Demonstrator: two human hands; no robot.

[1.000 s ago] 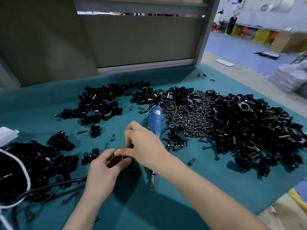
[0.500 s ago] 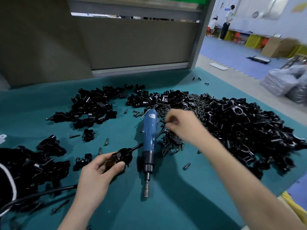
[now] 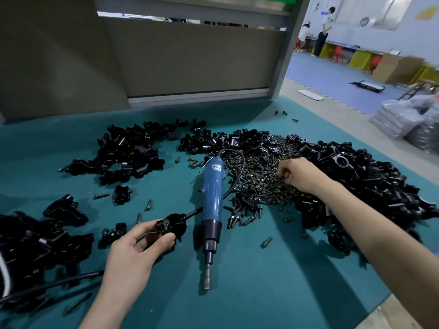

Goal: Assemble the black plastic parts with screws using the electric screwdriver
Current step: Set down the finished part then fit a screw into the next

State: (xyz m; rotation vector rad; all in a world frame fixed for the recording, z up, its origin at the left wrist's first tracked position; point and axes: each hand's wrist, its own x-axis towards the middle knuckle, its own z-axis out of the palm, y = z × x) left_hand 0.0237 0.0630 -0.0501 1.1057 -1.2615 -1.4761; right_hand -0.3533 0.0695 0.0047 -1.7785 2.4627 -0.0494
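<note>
My left hand (image 3: 133, 252) holds a black plastic part (image 3: 171, 227) just above the teal table, left of the screwdriver. The blue electric screwdriver (image 3: 212, 198) lies flat on the table with its bit pointing toward me, and neither hand touches it. My right hand (image 3: 298, 173) reaches into the pile of dark screws (image 3: 261, 179), fingers curled down among them. Whether a screw is pinched between the fingertips cannot be made out.
Heaps of black plastic parts lie at the right (image 3: 370, 186), back left (image 3: 128, 153) and near left (image 3: 31, 243). Loose screws (image 3: 266, 242) dot the teal table (image 3: 261, 293). A black cable (image 3: 47, 284) runs in from the left. A grey partition (image 3: 190, 58) stands behind.
My right hand left the part held by my left hand and moved right and away, into the screw pile. My left hand keeps the black part; the screwdriver lies uncovered.
</note>
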